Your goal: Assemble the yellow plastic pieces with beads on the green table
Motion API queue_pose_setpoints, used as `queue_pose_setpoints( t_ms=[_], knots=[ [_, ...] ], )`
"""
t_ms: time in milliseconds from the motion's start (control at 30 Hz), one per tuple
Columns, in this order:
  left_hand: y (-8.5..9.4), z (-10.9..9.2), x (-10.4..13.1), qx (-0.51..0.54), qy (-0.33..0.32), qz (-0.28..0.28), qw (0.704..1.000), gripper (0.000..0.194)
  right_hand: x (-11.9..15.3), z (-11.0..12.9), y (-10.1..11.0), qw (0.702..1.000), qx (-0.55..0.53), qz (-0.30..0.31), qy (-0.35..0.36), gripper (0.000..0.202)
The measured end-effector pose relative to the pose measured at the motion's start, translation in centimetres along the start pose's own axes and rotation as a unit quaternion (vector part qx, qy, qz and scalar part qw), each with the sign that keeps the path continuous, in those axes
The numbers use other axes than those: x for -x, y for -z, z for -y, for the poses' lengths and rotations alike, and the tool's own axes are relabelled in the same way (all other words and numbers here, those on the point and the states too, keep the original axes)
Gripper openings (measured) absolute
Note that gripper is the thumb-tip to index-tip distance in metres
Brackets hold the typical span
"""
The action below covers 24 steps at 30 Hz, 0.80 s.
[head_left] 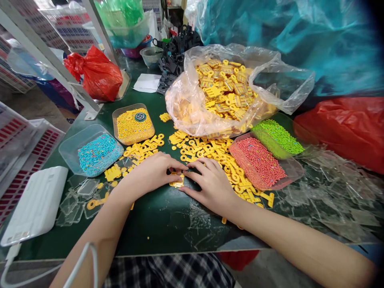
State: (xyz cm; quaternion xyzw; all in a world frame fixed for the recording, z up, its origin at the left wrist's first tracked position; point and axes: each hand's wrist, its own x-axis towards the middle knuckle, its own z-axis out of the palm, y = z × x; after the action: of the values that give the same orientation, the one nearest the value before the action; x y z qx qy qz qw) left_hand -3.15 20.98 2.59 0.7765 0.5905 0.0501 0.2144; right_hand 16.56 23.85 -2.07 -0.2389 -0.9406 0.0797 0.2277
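Both hands meet over a small yellow plastic piece on the green tabletop. My left hand comes from the left, its thumb and fingertips closed on the piece's upper edge. From the right, my right hand bends its thumb and fingers round the other side, fingertips touching the piece. The fingers cover part of it, so its details are hidden. Loose yellow plastic parts, many with a ring at one end, lie heaped just beyond the hands. More yellow parts lie beyond my left hand.
Trays of blue beads, yellow beads, red beads and green beads flank the work spot. Behind stands a clear bag of yellow pieces. Clear plastic plates lie right; a white power bank sits left.
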Motion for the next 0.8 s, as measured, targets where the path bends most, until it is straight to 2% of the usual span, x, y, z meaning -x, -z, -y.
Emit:
queue_pose_setpoints(
  t_ms=[133,233,300,333,433,467,500,533,633,700,800],
  knots=[
    [0.2,-0.1,0.1,0.037,-0.005,-0.012,0.999,0.024,-0.1,0.0,0.0,1.0,-0.006,0.008,-0.004,0.033],
    [1.0,-0.2,0.7,0.083,0.014,-0.058,0.995,0.021,-0.1,0.1,0.1,1.0,-0.01,0.001,-0.003,0.032],
    [2.1,0.3,1.5,0.094,0.055,-0.14,0.984,0.022,-0.1,0.1,0.0,1.0,-0.011,-0.009,-0.005,0.031],
    [2.8,0.9,1.9,0.091,0.089,-0.202,0.971,0.024,-0.1,0.1,0.0,1.0,-0.012,-0.015,-0.006,0.03],
    [5.6,3.4,3.1,0.057,0.205,-0.395,0.894,0.028,0.0,0.1,-0.3,0.999,-0.015,-0.029,-0.009,0.027],
    [6.6,4.5,3.3,0.04,0.234,-0.426,0.873,0.029,0.0,0.1,-0.4,0.999,-0.015,-0.032,-0.01,0.026],
    [7.6,5.6,3.3,0.023,0.252,-0.424,0.87,0.029,0.1,0.0,-0.5,0.999,-0.015,-0.035,-0.009,0.025],
    [8.5,6.6,3.1,-0.001,0.265,-0.397,0.879,0.028,0.1,0.0,-0.5,0.999,-0.015,-0.036,-0.008,0.024],
    [10.3,8.8,1.8,-0.081,0.273,-0.204,0.937,0.028,0.2,0.0,-0.7,0.999,-0.016,-0.045,-0.001,0.023],
    [10.4,9.5,0.5,-0.117,0.254,-0.102,0.955,0.029,0.2,0.0,-0.7,0.999,-0.016,-0.049,0.001,0.023],
    [9.8,9.9,-1.1,-0.13,0.2,-0.029,0.971,0.027,0.0,0.1,-0.6,0.999,-0.014,-0.047,-0.001,0.023]
  ],
)
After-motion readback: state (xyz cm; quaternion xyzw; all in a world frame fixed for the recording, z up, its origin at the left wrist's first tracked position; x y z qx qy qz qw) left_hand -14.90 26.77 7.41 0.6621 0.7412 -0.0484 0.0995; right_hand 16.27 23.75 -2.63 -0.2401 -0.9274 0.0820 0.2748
